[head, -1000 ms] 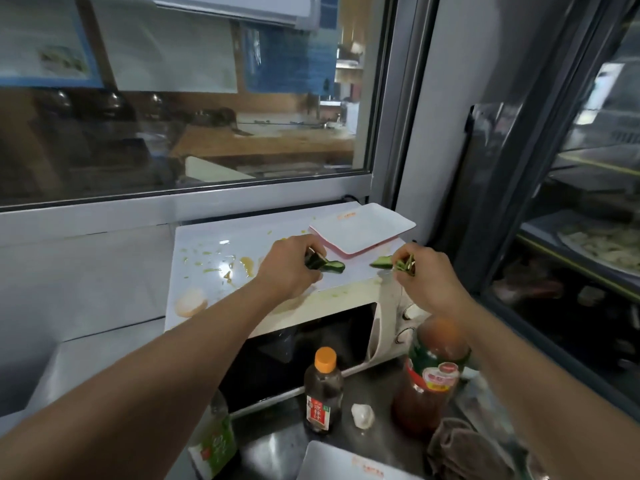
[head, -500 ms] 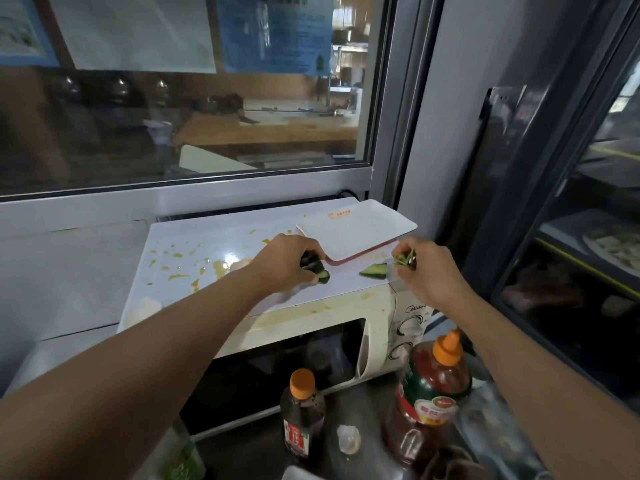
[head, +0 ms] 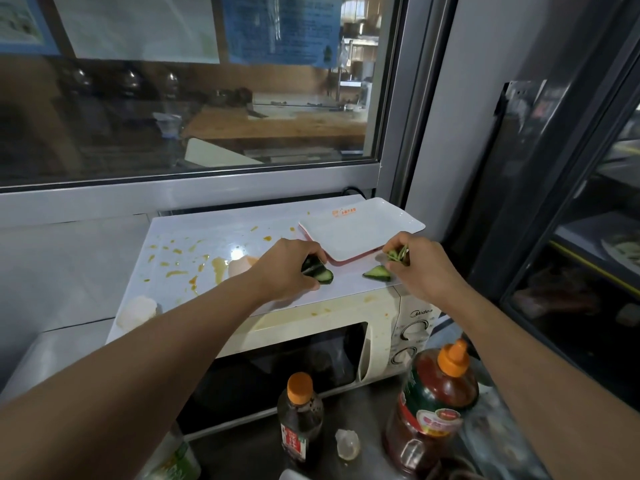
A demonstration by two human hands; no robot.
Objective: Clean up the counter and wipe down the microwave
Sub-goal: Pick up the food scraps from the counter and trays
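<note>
Cleanup barely begun: on the cream microwave (head: 311, 327) top, left hand (head: 287, 268) grips a dark cucumber chunk (head: 317, 270), right hand (head: 420, 268) pinches green scraps (head: 398, 253), cucumber wedge (head: 377, 274) beside it; orange sauce spatter (head: 194, 268) unwiped.

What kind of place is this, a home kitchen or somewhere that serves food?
Probably a canteen or restaurant back kitchen: a serving-style window looks onto steel worktops, a glass-fronted display fridge stands at the right, and a sauce-splattered microwave sits among condiment bottles.
</note>
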